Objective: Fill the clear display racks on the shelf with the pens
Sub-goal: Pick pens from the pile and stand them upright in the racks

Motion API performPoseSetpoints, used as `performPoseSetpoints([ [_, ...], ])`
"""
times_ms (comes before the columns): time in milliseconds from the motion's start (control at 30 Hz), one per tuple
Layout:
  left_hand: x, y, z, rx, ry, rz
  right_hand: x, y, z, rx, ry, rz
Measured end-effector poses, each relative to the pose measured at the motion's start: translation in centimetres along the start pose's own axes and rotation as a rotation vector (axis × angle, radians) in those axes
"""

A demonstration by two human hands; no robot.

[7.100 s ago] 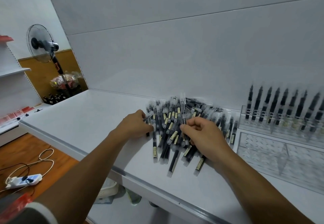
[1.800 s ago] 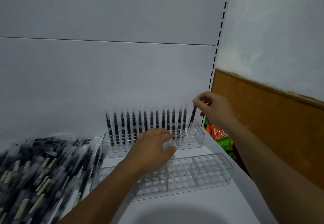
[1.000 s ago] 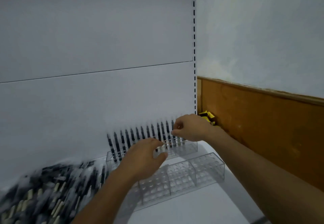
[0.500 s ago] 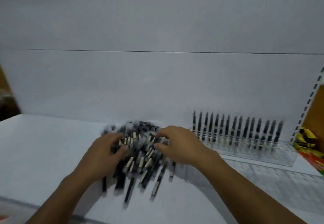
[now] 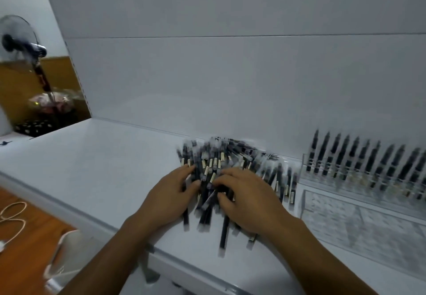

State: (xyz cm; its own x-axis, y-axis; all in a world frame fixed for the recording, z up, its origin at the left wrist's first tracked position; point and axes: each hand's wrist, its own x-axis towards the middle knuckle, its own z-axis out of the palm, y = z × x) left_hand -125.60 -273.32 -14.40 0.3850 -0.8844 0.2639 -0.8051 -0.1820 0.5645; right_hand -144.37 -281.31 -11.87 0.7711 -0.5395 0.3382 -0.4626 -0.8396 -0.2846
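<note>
Risk: raking could've knocked pens (image 5: 216, 163) off front of shelf (image 5: 96, 168), lower centre; my left hand (image 5: 169, 199) & right hand (image 5: 250, 202) lay curled on them, couldn't tell if either held one.

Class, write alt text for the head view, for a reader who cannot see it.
A person's left hand and right hand rest on a pile of black pens on a white shelf. To the right, a clear plastic rack holds upright pens.

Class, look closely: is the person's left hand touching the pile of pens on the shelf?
Touching. The head view shows the left hand resting on the pile of pens, its fingers overlapping several barrels with no gap.
</note>
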Motion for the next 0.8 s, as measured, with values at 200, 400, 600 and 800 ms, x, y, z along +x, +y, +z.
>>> performPoseSetpoints([
  [200,-0.7,0.2,-1.3,-0.035,0.056,-0.029,-0.5,0.3,-0.4,0.124,0.084,0.052],
  [400,-1.6,0.6,-2.2,0.177,-0.060,-0.194,-0.6,0.2,-0.7,0.371,0.165,0.159],
  [600,-1.3,1.6,-3.5,0.303,-0.137,-0.234,-0.8,0.0,-0.7,0.615,0.221,0.225],
  [800,-1.3,2.1,-4.2,0.329,-0.111,-0.239,-0.9,0.6,-0.6,0.865,0.208,0.350],
])
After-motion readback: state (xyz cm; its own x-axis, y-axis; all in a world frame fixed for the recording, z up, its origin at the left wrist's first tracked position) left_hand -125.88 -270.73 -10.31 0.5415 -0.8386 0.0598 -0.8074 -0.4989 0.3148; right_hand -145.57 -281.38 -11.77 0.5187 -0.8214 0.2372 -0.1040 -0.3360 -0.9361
